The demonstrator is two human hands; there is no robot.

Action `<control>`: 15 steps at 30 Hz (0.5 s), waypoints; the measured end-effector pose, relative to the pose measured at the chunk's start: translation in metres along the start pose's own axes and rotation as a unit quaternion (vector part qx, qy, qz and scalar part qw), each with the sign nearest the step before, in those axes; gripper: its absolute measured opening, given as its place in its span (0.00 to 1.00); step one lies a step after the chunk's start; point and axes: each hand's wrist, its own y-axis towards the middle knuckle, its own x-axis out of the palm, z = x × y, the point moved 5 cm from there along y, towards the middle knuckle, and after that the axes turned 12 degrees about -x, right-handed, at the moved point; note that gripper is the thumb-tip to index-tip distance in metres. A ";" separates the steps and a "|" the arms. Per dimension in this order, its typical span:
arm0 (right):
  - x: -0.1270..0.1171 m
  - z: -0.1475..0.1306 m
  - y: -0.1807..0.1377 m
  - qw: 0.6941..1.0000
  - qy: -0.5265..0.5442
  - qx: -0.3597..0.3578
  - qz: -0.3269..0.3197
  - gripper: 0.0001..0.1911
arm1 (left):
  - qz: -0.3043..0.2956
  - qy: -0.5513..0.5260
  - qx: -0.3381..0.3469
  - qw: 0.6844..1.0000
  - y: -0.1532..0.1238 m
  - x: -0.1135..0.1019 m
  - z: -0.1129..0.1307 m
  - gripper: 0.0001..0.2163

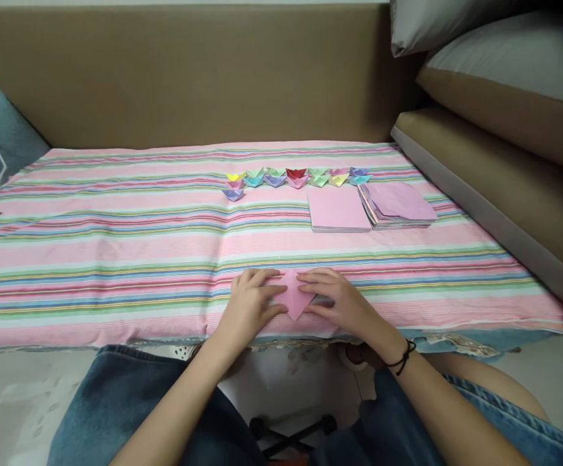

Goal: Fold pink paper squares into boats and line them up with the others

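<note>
A pink sheet of origami paper (294, 299), folded to a point toward me, lies near the front edge of the striped cloth. At its left side, my left hand (251, 299) grips the paper, fingertips on top and thumb by the lower edge. My right hand (340, 299) holds the opposite side in the same way, with a dark band on that wrist. Fingers cover both side edges of the paper. Beyond the hands sit a flat stack of pink square paper (338, 210) and a looser, slightly curled stack (400, 202).
Several small folded paper boats (296, 182) in mixed colours stand in rows farther back, with a purple boat (233, 194) at the left end. A brown upholstered panel (189, 77) closes off the back. Cushions (495, 155) are piled along the right side of the striped cloth (92, 259).
</note>
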 end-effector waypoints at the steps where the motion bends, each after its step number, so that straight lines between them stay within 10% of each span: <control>1: 0.000 0.001 0.000 1.000 0.005 -0.003 0.003 0.18 | -0.018 0.015 0.021 1.000 -0.001 -0.001 0.000 0.16; 15: -0.005 0.010 0.000 0.999 0.006 -0.036 -0.007 0.08 | -0.009 0.006 0.072 0.997 0.002 -0.001 -0.010 0.15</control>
